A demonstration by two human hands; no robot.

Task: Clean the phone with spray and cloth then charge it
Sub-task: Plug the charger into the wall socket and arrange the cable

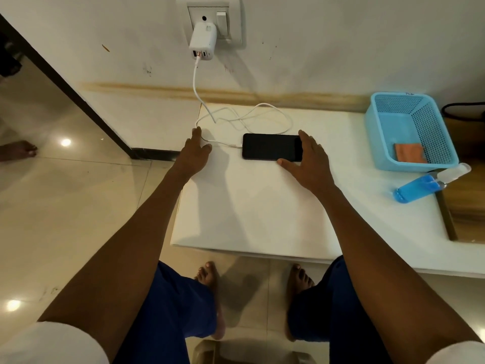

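Phone (271, 147) end under right hand (308, 164)

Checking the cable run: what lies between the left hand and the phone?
Only a short stretch of white cable on the table, plugged into the phone; head view.

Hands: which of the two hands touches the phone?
The right hand, fingers spread at the phone's right end; the left hand rests by the cable.

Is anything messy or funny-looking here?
Yes: the spray bottle lies tipped on its side, sticking out past the table edge beside the basket. The wall has dark smudges.
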